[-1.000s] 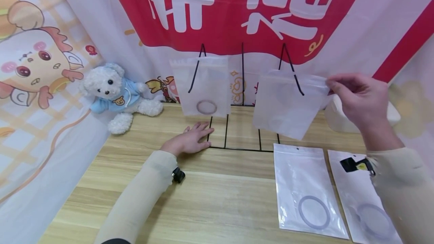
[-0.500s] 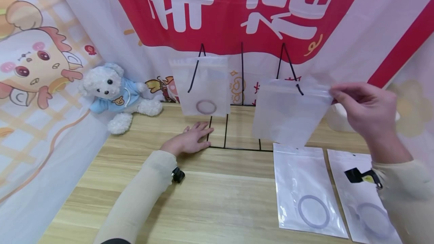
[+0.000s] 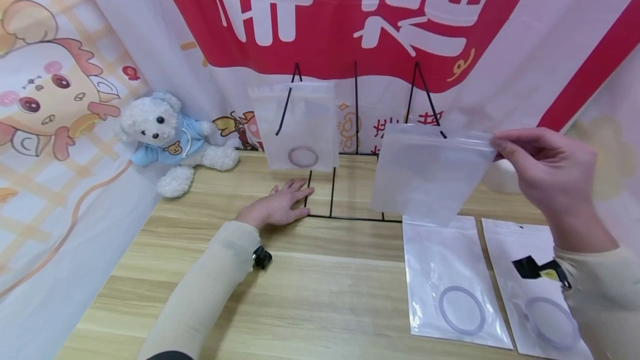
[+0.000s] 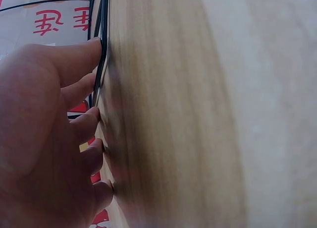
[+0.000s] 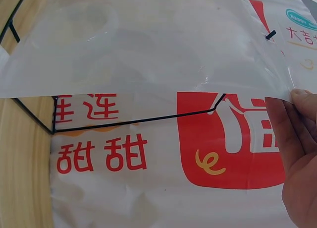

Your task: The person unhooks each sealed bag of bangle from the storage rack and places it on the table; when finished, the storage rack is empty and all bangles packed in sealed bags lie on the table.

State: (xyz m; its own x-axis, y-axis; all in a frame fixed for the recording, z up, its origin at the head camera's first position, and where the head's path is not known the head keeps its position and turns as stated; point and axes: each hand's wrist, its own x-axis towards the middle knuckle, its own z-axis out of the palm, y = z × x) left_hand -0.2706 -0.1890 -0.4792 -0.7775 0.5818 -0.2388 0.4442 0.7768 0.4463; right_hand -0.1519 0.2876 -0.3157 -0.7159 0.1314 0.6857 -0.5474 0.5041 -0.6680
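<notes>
On my head view, right hand (image 3: 556,171) pinches upper corner of translucent white plastic zip bag (image 3: 432,176); tip of bent black wire hook (image 3: 431,99) pokes through bag near top edge. Left hand (image 3: 280,204) grips nothing, fingers spread, touching black wire stand base (image 3: 367,219) on pale wooden table (image 3: 320,299). I see second translucent bag (image 3: 305,121), purple ring (image 3: 303,156) inside, hanging from left hook (image 3: 285,110).
</notes>
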